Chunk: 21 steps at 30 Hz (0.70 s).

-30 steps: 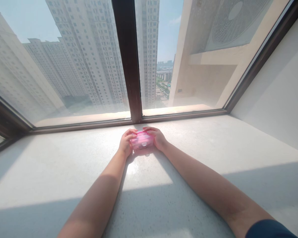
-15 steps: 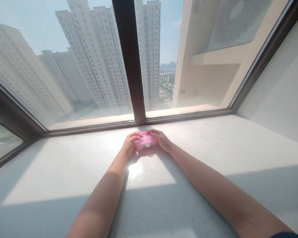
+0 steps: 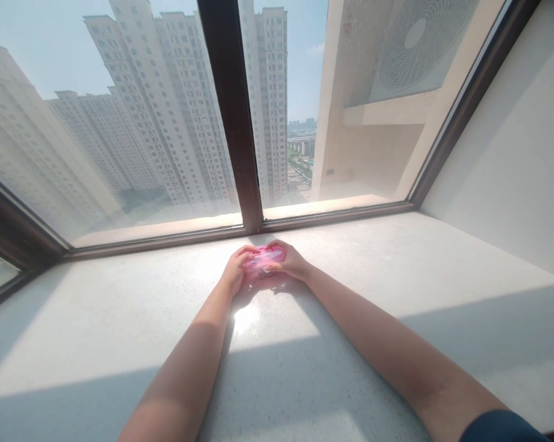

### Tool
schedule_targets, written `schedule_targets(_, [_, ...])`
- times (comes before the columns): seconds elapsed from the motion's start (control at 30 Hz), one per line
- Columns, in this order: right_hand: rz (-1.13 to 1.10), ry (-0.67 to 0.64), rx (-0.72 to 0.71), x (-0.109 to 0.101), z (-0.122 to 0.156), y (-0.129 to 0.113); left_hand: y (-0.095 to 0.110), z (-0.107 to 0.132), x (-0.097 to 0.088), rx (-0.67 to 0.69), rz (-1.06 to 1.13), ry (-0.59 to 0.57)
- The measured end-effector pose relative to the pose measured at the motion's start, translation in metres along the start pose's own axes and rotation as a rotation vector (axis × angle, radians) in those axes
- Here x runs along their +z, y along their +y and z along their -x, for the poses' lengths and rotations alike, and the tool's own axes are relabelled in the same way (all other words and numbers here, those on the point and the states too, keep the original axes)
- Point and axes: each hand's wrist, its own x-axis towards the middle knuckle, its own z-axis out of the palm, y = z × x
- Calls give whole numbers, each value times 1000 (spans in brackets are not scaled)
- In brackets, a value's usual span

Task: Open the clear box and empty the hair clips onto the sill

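Note:
A small see-through pink plastic box [image 3: 257, 267] sits on the pale speckled windowsill [image 3: 166, 319], close to the window frame. My left hand [image 3: 235, 269] wraps its left side, with fingers over the top edge. On the other side, my right hand [image 3: 291, 260] grips the box, fingers on top and the thumb at the front near the clear latch. The lid looks closed. Whatever is inside the box cannot be made out.
Dark brown window frames [image 3: 240, 123] rise behind the box, with a thick upright bar just beyond it. A white side wall [image 3: 502, 159] bounds the sill on the right. Bright sunlight and shadow bands cross the sill.
My right thumb has come round to the front of the box by the latch. The view has turned slightly to the right, and the box stays near the same spot on the sill.

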Motion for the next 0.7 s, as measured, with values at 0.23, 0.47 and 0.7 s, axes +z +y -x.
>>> schedule_targets(0.23, [14, -22, 5, 1, 2, -3, 0, 1, 2, 27, -33, 24])
schedule_targets(0.47, [124, -11, -29, 1, 3, 1, -1, 0, 2, 31, -54, 30])
schedule_targets(0.7, [270, 35, -95, -2, 1, 6, 0, 1, 2, 31, -57, 19])
